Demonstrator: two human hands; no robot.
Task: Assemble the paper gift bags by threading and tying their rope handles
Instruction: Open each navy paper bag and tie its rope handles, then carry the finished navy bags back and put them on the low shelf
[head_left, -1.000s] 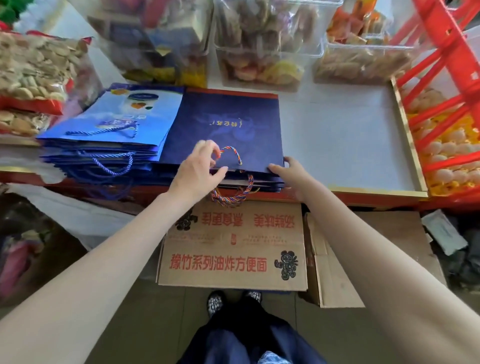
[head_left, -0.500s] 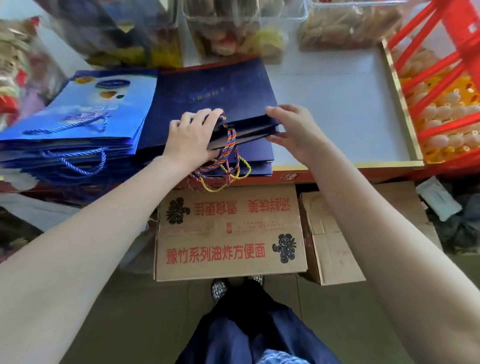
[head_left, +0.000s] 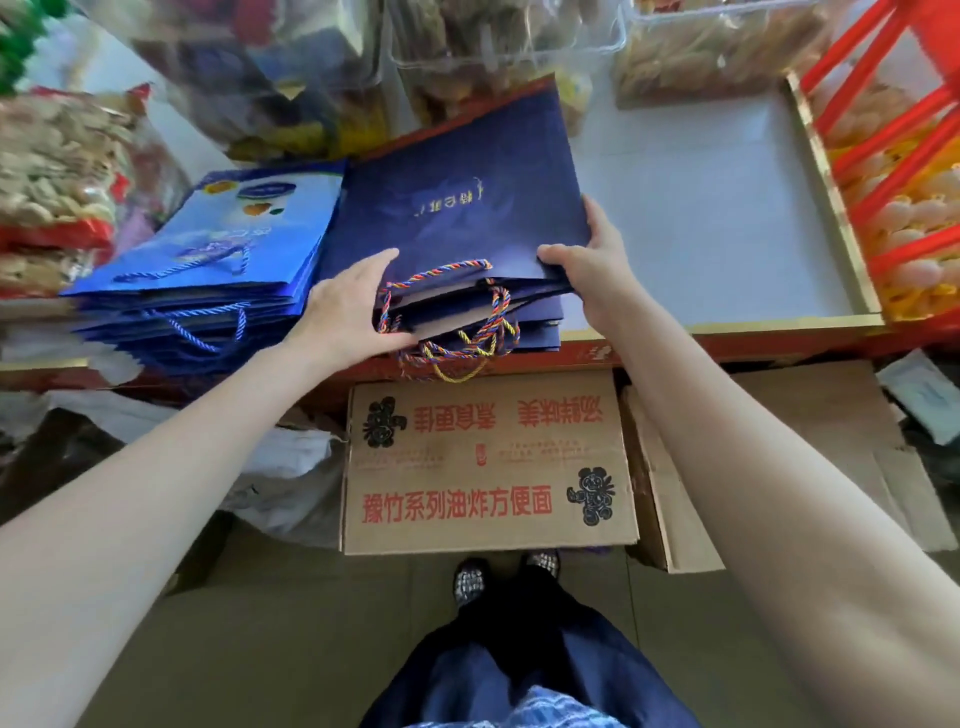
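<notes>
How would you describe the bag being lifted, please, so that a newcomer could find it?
On the white counter two bag stacks lie side by side. It is the top navy bag of the right stack, tilted up between both hands, with a multicoloured handle; the left stack is bright blue with blue handles.

Daylit white counter (head_left: 701, 218), brownish floor (head_left: 270, 649)

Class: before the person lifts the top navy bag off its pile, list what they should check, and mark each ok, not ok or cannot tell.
1. Left hand holds the navy bag at its near left corner: ok.
2. Right hand grips its right edge: ok.
3. Rope handle threaded on the top face: ok.
4. Handle knots tied: cannot tell.
5. Bag free of the ropes hanging below: cannot tell.
</notes>
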